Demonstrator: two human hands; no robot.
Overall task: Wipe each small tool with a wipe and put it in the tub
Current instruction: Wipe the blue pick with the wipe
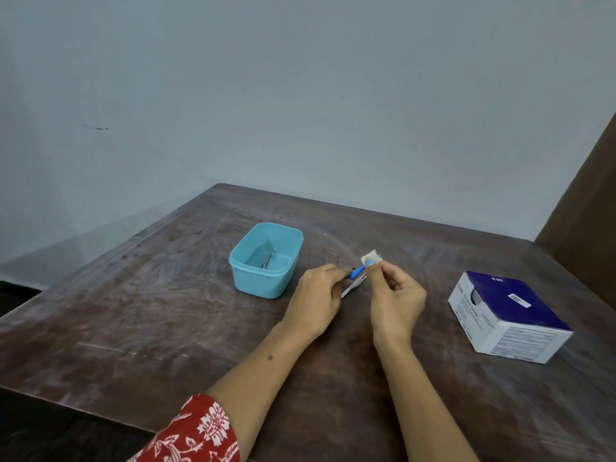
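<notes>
My left hand (315, 300) grips a small blue-handled tool (357, 271) above the table, just right of the light blue tub (266, 285). My right hand (395, 298) pinches a small white wipe (371, 258) around the tool's far end. A metal tool (265, 261) lies inside the tub. A thin silvery piece (354, 287) lies on the table between and below my hands, partly hidden by them.
A blue and white box of wipes (510, 316) sits on the right of the dark wooden table (150, 311). A wall stands behind the table's far edge, and a brown panel (586, 208) rises at the right.
</notes>
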